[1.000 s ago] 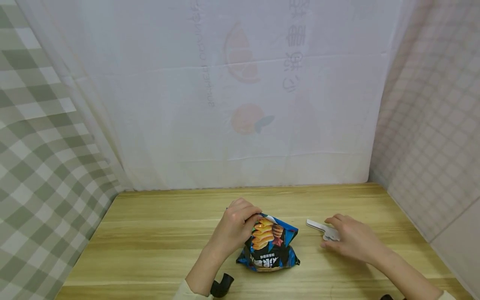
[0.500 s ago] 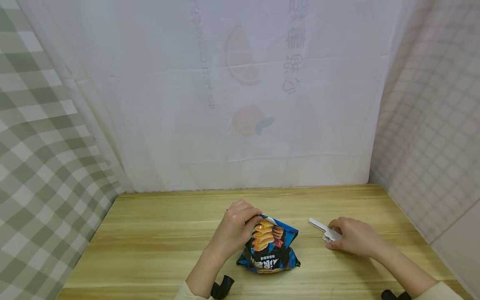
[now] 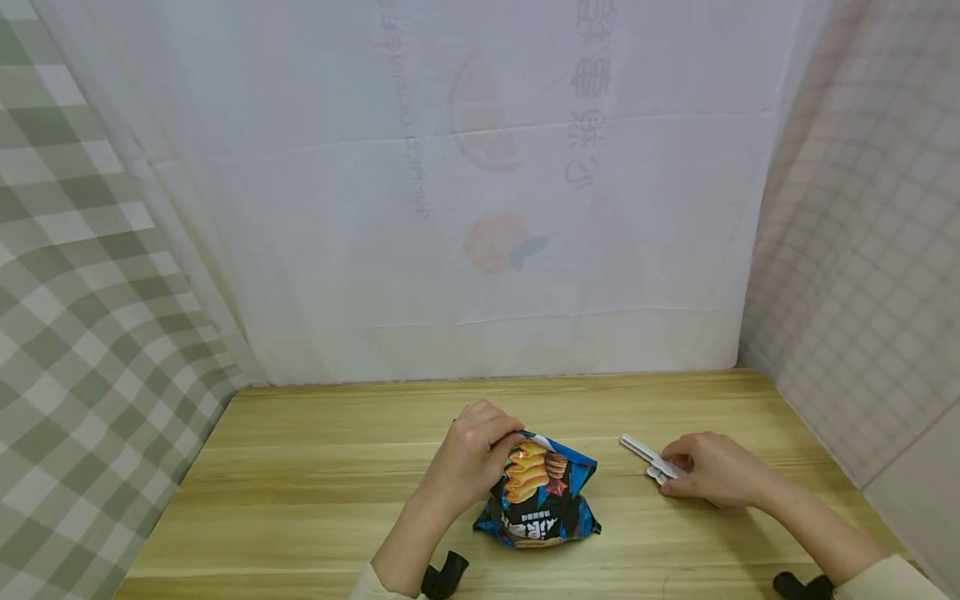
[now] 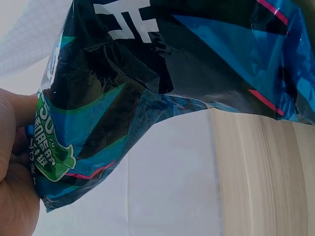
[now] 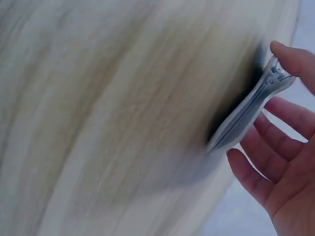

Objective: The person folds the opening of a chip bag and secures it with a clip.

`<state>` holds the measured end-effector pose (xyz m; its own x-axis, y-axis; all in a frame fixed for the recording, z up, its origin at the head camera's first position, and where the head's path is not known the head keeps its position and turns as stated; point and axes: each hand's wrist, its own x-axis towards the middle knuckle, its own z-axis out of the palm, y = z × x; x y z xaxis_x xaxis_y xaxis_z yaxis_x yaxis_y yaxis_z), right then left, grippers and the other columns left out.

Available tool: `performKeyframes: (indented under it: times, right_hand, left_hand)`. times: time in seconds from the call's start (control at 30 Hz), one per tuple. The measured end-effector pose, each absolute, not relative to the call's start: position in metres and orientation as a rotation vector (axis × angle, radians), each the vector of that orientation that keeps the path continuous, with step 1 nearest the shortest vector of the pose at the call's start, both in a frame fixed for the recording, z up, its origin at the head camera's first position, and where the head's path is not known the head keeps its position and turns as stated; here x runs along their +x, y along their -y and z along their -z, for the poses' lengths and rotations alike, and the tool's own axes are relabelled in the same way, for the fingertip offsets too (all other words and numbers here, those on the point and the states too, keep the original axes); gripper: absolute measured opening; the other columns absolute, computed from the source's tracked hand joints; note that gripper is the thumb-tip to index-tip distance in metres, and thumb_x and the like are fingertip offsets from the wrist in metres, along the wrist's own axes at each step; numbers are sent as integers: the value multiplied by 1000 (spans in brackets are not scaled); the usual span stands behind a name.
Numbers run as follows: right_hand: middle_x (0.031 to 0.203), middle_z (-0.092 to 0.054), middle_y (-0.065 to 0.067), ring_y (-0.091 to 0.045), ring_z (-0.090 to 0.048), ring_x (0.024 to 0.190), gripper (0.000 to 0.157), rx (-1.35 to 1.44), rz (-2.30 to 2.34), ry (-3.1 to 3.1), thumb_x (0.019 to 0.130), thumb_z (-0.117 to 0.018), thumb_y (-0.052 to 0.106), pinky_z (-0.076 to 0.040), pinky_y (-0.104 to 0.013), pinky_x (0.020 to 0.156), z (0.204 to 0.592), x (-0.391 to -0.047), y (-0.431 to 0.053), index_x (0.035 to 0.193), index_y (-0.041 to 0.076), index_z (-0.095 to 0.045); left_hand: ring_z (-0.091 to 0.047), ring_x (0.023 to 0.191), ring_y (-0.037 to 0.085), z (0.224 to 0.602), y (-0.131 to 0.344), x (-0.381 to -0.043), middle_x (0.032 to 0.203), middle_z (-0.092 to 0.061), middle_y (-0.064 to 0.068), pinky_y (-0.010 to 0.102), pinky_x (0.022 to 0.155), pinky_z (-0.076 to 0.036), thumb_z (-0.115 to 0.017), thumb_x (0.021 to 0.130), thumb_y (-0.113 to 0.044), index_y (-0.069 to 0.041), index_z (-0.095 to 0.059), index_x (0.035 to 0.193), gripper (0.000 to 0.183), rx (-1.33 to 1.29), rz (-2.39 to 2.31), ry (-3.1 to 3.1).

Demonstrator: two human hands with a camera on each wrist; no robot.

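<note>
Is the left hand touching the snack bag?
Touching. In the head view the left hand is curled over the top edge of the snack bag; the left wrist view shows its fingers against the bag's corner.

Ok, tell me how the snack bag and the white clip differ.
The snack bag is blue-black, crinkly and bulky; the white clip is plain, slim and rigid. The left hand grips the bag's top, while the right hand pinches the clip's end. Both are at the wooden table.
</note>
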<state>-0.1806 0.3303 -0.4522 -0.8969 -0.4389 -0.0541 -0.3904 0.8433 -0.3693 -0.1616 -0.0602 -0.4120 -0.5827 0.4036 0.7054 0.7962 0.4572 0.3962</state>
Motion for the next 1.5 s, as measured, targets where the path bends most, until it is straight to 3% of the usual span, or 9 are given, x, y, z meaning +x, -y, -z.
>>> performKeyframes:
  times: [0.23,0.37,0.5,0.63,0.77,0.97,1.2,1.33,1.5]
  right_hand:
    - [79,-66,15,2,-56,70,22,-669,590,-2901,84,-83,25,-49,-25,61,450,-177,-331,101,11,-80]
    - [77,-66,13,-1,-51,63,25,-574,584,-2931,84,-76,17,-44,-24,56,449,-175,-331,106,7,-79]
    - [76,-64,11,-4,-47,61,23,-497,548,-2995,84,-75,17,-40,-25,54,450,-174,-330,105,8,-78]
    - [75,-62,12,-3,-49,62,14,-476,537,-3058,90,-78,24,-41,-26,55,452,-172,-330,97,12,-77]
    - [73,-58,14,-1,-48,62,15,-497,532,-3106,94,-79,30,-41,-25,55,454,-170,-332,92,15,-74]
    - [73,-50,16,2,-42,63,9,-605,643,-3182,92,-81,21,-38,-24,55,455,-164,-331,91,17,-73]
    - [82,-60,21,6,-52,71,24,-807,861,-3295,80,-88,4,-48,-22,57,453,-157,-330,101,9,-78]
    - [87,-67,18,4,-57,74,29,-847,940,-3285,81,-87,1,-51,-23,59,447,-151,-328,107,8,-77]
    - [89,-66,21,2,-59,78,28,-842,944,-3274,85,-84,2,-54,-26,63,437,-141,-321,108,15,-74]
  left_hand:
    - [-65,83,13,414,63,-161,86,-74,-1,25,80,-55,-85,84,3,-4,-79,92,12,-1003,981,2163]
    - [-65,83,13,413,64,-161,86,-74,-1,25,79,-55,-85,85,2,-5,-79,92,11,-1005,980,2163]
    - [-65,83,14,414,65,-161,85,-74,0,25,79,-55,-85,84,3,-5,-79,91,12,-1003,979,2156]
    - [-66,83,14,415,66,-161,86,-75,0,25,79,-55,-85,84,4,-4,-79,92,12,-1003,981,2152]
    - [-66,83,14,415,66,-161,87,-75,0,25,79,-55,-85,84,3,-4,-79,92,12,-1008,986,2143]
    - [-66,83,13,415,68,-162,87,-75,-1,25,78,-55,-85,84,3,-5,-80,92,12,-1008,987,2137]
    - [-66,83,13,416,69,-161,87,-75,-1,25,78,-55,-85,84,3,-4,-79,92,12,-1011,1003,2134]
    - [-66,83,13,415,69,-162,87,-75,0,24,77,-55,-85,85,3,-4,-79,93,12,-1009,1006,2131]
    - [-66,83,14,415,70,-162,87,-75,0,24,78,-55,-84,85,3,-4,-80,93,11,-1005,1006,2138]
